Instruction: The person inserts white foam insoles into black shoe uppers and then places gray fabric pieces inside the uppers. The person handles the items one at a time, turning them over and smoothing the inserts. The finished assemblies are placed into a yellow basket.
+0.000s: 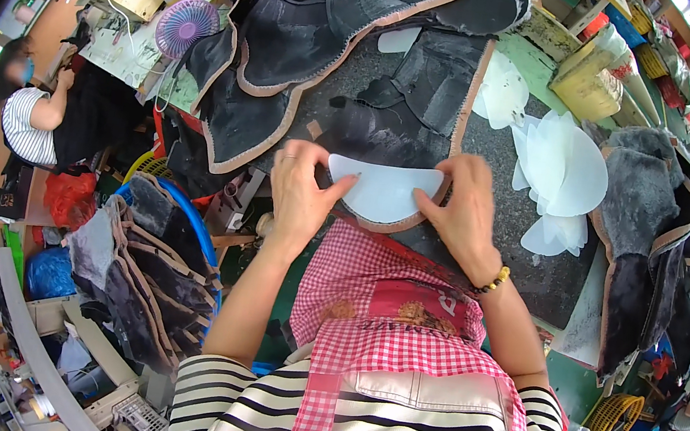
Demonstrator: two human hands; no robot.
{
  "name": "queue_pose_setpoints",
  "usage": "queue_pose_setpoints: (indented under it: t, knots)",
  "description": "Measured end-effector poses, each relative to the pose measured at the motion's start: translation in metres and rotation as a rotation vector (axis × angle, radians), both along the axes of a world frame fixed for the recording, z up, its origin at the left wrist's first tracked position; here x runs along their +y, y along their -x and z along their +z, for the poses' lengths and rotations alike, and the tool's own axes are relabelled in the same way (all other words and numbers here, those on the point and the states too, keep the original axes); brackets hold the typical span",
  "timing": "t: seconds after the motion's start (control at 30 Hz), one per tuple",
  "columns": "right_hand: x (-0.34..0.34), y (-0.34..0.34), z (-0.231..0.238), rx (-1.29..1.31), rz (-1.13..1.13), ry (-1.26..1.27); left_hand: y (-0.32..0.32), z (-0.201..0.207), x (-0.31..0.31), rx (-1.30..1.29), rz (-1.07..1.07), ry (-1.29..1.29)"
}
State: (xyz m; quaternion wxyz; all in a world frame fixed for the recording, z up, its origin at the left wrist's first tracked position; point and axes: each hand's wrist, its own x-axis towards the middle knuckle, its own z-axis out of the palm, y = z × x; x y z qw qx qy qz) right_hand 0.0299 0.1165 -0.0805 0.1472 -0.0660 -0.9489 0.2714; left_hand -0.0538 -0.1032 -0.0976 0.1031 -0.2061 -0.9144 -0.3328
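Note:
Between my two hands is a white half-moon stiffener piece [385, 190], thin and smooth. My left hand [300, 192] pinches its left corner between thumb and fingers. At the opposite corner my right hand [467, 216], with a beaded bracelet on the wrist, grips it the same way. The piece lies over the near, curved end of a dark boot upper [382, 136], whose tan edging shows just below the white rim. How firmly the fingers also hold the upper is hidden. More white stiffener pieces [562, 170] lie loosely overlapped to the right of my right hand.
Dark uppers with tan edging [298, 44] cover the far side of the dark work board [501, 153]. Grey fleecy uppers [640, 193] hang at the right; others [138, 267] fill a blue-rimmed basket at left. A purple fan [187, 27] stands far left, near another person [37, 105].

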Motion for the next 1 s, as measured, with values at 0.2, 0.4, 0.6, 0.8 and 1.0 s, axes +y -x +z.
queue_pose_setpoints:
  t: [0.2,0.4,0.6,0.8,1.0]
  knots:
    - [0.034,0.041,-0.002,-0.044,-0.091,0.612,0.011,0.003,0.002,-0.167,-0.058,-0.237]
    - [0.009,0.025,0.034,0.060,0.227,0.829,0.057,0.052,-0.028,-0.103,-0.114,-0.237]
    - [0.028,0.007,0.019,-0.032,0.011,0.711,0.050,0.066,0.061,0.441,-0.282,0.109]
    - [0.067,-0.014,0.038,-0.025,0.009,0.485,0.093,0.011,0.152,0.134,-0.193,0.458]
    - [0.150,-0.069,0.042,0.181,-0.268,0.521,0.014,0.041,0.102,0.310,-0.544,0.056]
